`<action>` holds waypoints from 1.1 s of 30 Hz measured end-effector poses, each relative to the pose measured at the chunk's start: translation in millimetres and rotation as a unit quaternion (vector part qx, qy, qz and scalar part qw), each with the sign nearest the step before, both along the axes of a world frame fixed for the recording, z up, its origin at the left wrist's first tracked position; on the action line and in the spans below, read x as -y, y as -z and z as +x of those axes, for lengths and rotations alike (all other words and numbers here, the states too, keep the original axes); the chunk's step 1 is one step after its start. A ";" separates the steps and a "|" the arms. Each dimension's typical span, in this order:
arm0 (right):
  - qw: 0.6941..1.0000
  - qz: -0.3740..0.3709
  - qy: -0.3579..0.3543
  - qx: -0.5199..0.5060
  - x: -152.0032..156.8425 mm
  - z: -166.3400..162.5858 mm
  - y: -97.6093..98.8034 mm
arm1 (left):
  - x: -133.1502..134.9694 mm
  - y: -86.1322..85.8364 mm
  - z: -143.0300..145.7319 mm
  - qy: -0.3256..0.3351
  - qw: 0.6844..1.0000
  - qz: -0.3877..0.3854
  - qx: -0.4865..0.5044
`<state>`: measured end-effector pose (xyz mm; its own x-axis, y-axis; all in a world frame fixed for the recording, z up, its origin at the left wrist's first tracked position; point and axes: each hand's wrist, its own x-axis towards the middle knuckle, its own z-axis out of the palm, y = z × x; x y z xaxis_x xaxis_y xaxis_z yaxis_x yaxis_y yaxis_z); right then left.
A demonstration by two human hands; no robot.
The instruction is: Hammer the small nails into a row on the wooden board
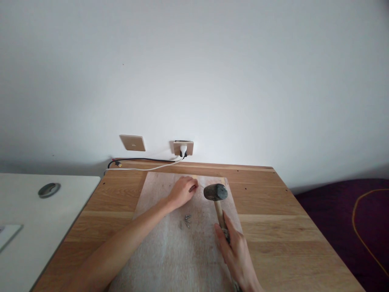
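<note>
From the head view, the right hand is wrapped around the wooden handle of a hammer, fingers clamped partway down the shaft, so that the dark head hangs just above a pale board lying flat on a wooden table. The left hand reaches forward onto the far part of the board, its fingertips pinched together on something small and dark that looks like a nail, though it is too small to be sure; the hammer head sits just beside those fingertips, to their right. A little heap of loose nails lies on the board between the two forearms, near the left wrist. Behind the table, a plug sits in a wall socket and cables run along the back edge. Judging by this, the step in hand is setting a nail upright for driving. The next move calls for a light, short tap square on the nail head, with the pinching fingers kept low and clear of the hammer face.
</note>
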<state>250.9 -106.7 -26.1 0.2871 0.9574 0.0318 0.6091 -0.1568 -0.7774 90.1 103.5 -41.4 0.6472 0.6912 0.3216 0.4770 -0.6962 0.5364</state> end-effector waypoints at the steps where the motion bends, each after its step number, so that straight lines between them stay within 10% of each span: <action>1: 1.000 0.000 -0.001 0.000 -0.2 -0.1 0.2 | 0.3 0.0 0.1 0.004 1.000 0.002 -0.002; 33: 0.988 0.044 -0.034 0.144 -40.2 -12.8 -2.6 | -4.7 -0.1 1.9 -0.011 0.991 -0.113 0.077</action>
